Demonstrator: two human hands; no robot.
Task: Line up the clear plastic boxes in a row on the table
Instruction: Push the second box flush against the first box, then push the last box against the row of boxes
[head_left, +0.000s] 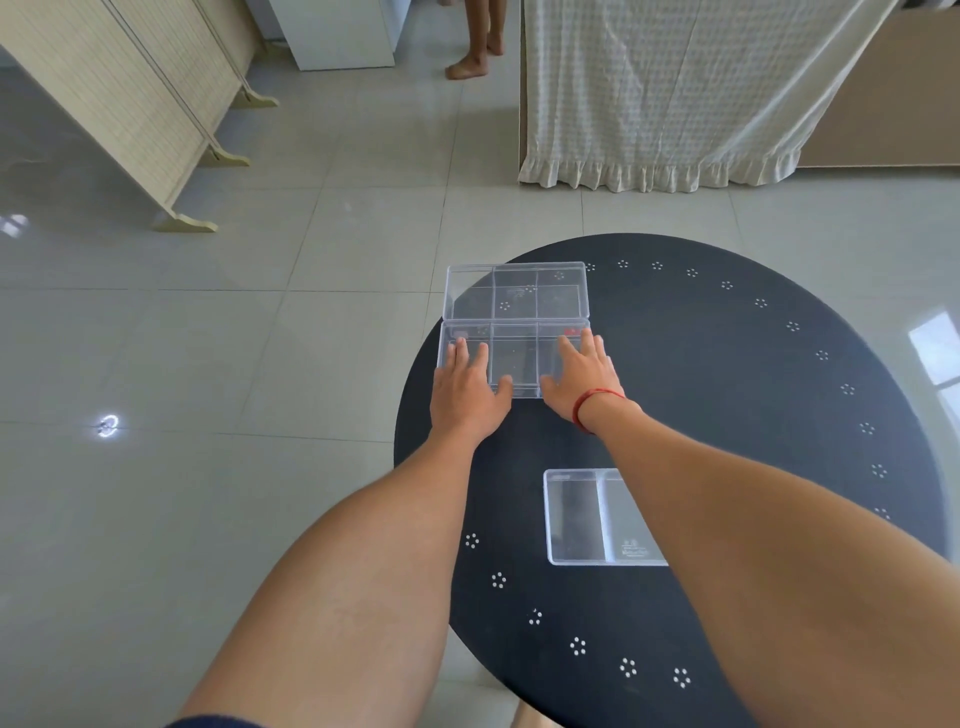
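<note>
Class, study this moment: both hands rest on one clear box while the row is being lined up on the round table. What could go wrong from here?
1. The far box and the box under the hands sit at the table's left edge; pushing further left might tip them off.
2. The right forearm passes over the near box; drawing back low could knock it.
3. The left hand and right hand lie flat on top, so the box may slide unevenly.

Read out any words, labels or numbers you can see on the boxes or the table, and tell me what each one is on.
Nothing can be read with certainty.
Near clear box: a small pale printed mark on its base, too small and blurred to read.
Middle box under both hands: a small red spot near its far right corner, no legible text.
Far box: no text.
Black table: only white dot clusters, no words.
</note>
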